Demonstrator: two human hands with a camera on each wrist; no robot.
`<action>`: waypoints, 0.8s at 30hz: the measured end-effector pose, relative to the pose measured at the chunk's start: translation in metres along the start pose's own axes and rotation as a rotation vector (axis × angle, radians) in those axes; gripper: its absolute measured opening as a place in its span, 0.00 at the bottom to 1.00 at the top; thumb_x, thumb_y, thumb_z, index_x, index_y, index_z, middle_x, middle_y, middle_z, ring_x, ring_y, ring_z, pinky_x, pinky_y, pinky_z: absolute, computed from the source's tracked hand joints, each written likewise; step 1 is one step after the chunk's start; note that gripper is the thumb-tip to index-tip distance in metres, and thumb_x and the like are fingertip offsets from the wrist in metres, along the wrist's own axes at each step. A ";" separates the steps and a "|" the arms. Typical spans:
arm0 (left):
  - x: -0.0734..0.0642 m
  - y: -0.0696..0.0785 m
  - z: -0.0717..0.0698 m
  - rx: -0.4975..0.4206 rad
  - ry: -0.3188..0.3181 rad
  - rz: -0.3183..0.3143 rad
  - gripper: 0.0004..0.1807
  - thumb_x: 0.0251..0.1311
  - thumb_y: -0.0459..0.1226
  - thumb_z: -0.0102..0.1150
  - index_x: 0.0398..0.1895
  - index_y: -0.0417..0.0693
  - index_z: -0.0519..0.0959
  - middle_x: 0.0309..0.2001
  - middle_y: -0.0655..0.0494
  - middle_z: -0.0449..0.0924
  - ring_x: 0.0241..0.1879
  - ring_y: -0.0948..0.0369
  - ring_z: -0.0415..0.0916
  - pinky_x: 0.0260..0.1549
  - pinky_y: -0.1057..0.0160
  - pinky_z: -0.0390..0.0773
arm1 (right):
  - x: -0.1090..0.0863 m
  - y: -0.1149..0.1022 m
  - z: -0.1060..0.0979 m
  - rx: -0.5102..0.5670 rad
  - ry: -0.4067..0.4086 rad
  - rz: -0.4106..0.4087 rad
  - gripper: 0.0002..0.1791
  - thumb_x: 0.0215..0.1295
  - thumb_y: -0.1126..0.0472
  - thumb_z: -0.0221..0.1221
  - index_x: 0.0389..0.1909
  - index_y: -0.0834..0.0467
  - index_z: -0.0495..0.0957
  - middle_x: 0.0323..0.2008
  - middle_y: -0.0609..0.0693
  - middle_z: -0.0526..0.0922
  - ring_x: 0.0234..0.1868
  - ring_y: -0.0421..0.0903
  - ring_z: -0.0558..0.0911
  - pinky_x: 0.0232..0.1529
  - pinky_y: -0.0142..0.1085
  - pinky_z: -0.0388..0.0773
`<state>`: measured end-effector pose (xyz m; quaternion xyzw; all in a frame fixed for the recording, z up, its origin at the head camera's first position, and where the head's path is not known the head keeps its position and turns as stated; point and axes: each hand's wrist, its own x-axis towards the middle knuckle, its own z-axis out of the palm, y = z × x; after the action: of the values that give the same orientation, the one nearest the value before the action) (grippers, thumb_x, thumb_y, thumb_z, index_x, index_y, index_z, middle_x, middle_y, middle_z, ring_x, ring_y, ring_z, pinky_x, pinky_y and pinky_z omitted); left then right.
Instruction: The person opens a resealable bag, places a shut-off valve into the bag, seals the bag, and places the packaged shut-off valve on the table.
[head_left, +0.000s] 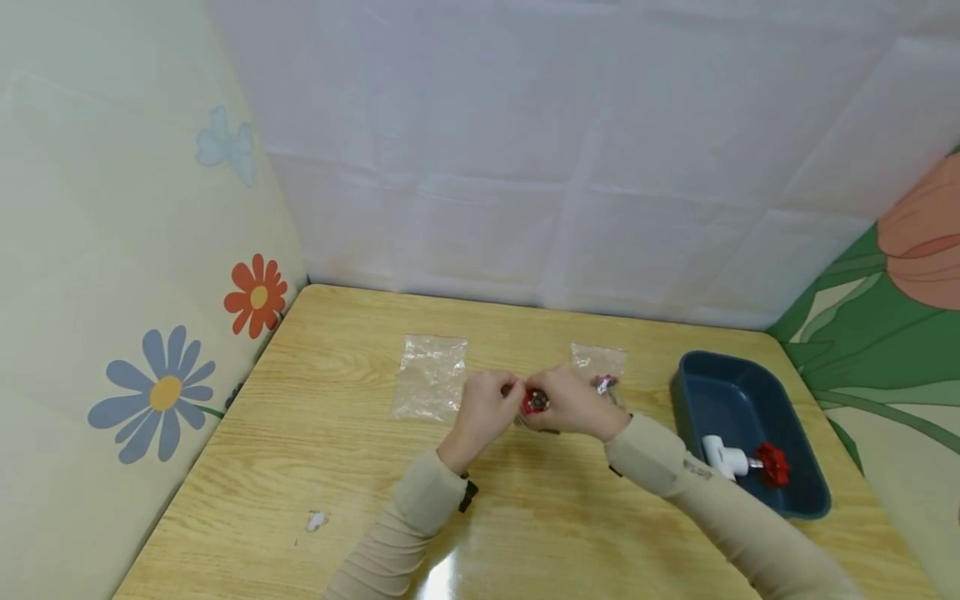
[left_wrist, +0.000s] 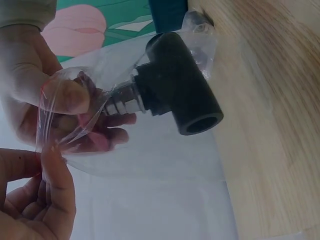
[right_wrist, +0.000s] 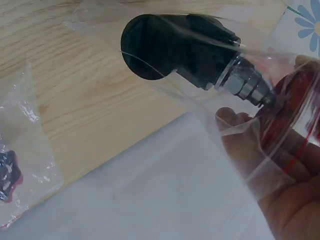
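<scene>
A valve (left_wrist: pixel 185 85) with a black tee-shaped body, silvery metal stem and red handwheel (right_wrist: pixel 285 107) sits in a clear zip bag (left_wrist: pixel 100 75). My right hand (head_left: pixel 573 404) grips the valve by its handwheel, fingers showing through the film in both wrist views. Close by, my left hand (head_left: pixel 483 412) pinches the bag's edge by the red zip line between thumb and finger. In the left wrist view the black body points away from both hands, over the wooden table. The head view shows mostly the top of the red wheel between my hands.
A flat clear bag (head_left: pixel 431 379) lies left of my hands. Behind the right hand is another bag (head_left: pixel 600 360) with a reddish-purple piece in it. To the right, a dark blue tray (head_left: pixel 720 392) holds a white valve (head_left: pixel 723 457) with a red handwheel.
</scene>
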<state>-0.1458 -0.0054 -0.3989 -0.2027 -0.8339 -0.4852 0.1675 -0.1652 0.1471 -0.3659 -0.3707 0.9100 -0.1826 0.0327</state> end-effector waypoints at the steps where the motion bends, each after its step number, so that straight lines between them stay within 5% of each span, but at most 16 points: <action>1: 0.000 0.000 0.000 -0.001 -0.001 0.000 0.08 0.52 0.27 0.53 0.22 0.36 0.81 0.19 0.50 0.80 0.13 0.70 0.67 0.12 0.77 0.68 | 0.000 0.001 0.001 0.005 -0.006 0.005 0.10 0.44 0.63 0.65 0.30 0.57 0.79 0.25 0.45 0.79 0.24 0.37 0.74 0.25 0.28 0.71; 24: -0.006 -0.007 0.009 -0.058 -0.069 -0.086 0.11 0.54 0.27 0.53 0.16 0.36 0.78 0.12 0.55 0.73 0.10 0.72 0.59 0.08 0.76 0.61 | 0.000 0.017 0.018 0.053 -0.115 0.015 0.13 0.43 0.65 0.65 0.34 0.56 0.79 0.26 0.44 0.78 0.26 0.39 0.74 0.28 0.30 0.71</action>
<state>-0.1452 -0.0019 -0.4111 -0.1879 -0.8328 -0.5086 0.1118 -0.1725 0.1528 -0.3889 -0.3726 0.9043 -0.1849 0.0961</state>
